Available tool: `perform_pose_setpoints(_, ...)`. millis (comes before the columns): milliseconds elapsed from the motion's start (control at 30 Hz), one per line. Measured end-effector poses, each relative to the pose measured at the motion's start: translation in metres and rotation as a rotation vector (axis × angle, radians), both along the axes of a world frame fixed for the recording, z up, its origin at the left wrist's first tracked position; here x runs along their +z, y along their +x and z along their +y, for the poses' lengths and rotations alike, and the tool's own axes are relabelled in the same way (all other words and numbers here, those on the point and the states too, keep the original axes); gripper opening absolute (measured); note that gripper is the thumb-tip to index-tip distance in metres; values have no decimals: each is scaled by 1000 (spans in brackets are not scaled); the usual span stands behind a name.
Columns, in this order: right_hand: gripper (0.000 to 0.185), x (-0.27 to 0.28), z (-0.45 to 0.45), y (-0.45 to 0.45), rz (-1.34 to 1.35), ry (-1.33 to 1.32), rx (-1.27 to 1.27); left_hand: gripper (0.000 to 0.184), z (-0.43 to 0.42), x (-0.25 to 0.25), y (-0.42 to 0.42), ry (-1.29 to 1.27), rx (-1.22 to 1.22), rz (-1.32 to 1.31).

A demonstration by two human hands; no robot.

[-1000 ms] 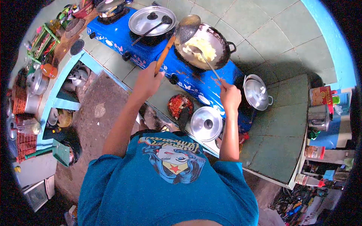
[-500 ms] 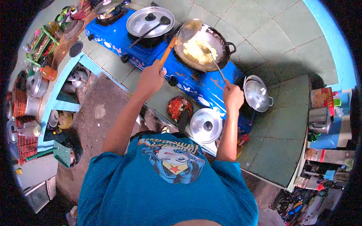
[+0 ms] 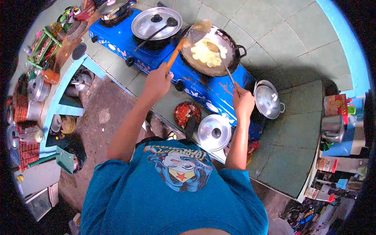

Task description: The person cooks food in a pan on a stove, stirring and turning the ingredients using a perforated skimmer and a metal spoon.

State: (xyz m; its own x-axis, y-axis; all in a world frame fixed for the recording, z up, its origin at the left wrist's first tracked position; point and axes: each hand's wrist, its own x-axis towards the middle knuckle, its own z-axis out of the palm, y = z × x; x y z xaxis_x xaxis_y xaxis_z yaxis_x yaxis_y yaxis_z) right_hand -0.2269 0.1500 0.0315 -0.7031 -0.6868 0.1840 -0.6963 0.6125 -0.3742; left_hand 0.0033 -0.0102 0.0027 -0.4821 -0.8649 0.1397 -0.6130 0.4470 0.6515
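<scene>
A dark wok (image 3: 232,43) sits on the blue stove (image 3: 201,91), with pale yellow food pieces (image 3: 205,53) heaped inside. My left hand (image 3: 158,81) is closed round the wooden handle of a skimmer (image 3: 199,32), whose wide round head hangs over the wok's left rim. In my right hand (image 3: 243,102) is the thin handle of a metal spatula (image 3: 226,66); its rounded end touches the food. Whatever lies under the skimmer's head is partly hidden.
Left of the wok stands a lidded pot (image 3: 145,24) with a black ladle (image 3: 156,33) across its lid. Nearer me are a mortar with red chili paste (image 3: 183,113) and a silver lid (image 3: 213,131). Another lidded pan (image 3: 267,101) stands at the right.
The spatula's end has shifted slightly up and left within the food, and my right hand has moved a little. The skimmer stays nearly in place over the rim.
</scene>
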Motion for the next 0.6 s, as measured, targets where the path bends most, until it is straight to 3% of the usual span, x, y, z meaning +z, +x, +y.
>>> perform_pose_setpoints(167, 25, 2, 1, 12, -6, 77, 16, 22, 7, 7, -2, 52, 46, 75)
perform_pose_setpoints(267, 23, -31, -14, 4, 85, 64, 13, 21, 4, 0, -2, 57, 20, 62)
perform_pose_setpoints(467, 26, -13, 1, -7, -15, 100, -51, 22, 3, -4, 4, 66, 17, 96)
perform_pose_setpoints(600, 26, -25, -16, -8, 72, 65, -33, 23, 2, 1, 0, 51, 36, 12)
